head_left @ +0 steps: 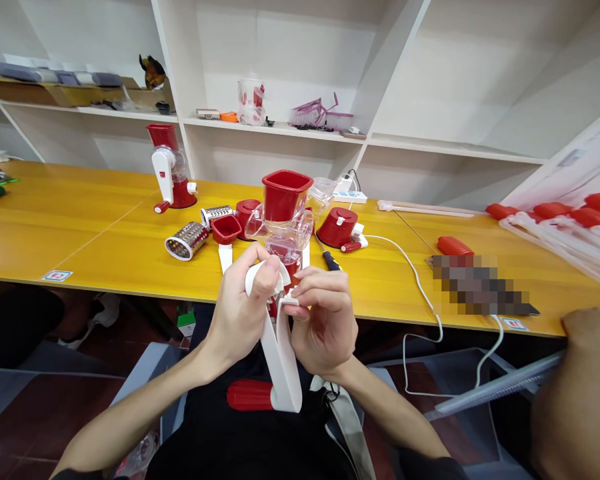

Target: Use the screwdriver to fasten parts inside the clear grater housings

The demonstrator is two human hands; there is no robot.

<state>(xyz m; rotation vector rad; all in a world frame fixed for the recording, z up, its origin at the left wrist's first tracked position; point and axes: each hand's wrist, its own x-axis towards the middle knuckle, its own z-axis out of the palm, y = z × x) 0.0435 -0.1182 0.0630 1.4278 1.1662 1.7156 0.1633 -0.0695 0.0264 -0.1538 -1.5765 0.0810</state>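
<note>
My left hand is closed round the upper end of a white crank handle. The handle's red grip hangs low in front of my body. Fingertips of my right hand pinch a small white plastic piece against the crank's upper part; whether the two are joined I cannot tell. Just behind my hands, partly hidden by them, stands a rotary grater with a clear body and a red hopper.
Metal grater drums and a small red hopper lie to the left. Farther back stands an assembled grater. Right of centre are a red base, a screwdriver and a white cable. Another person's arm is at far right.
</note>
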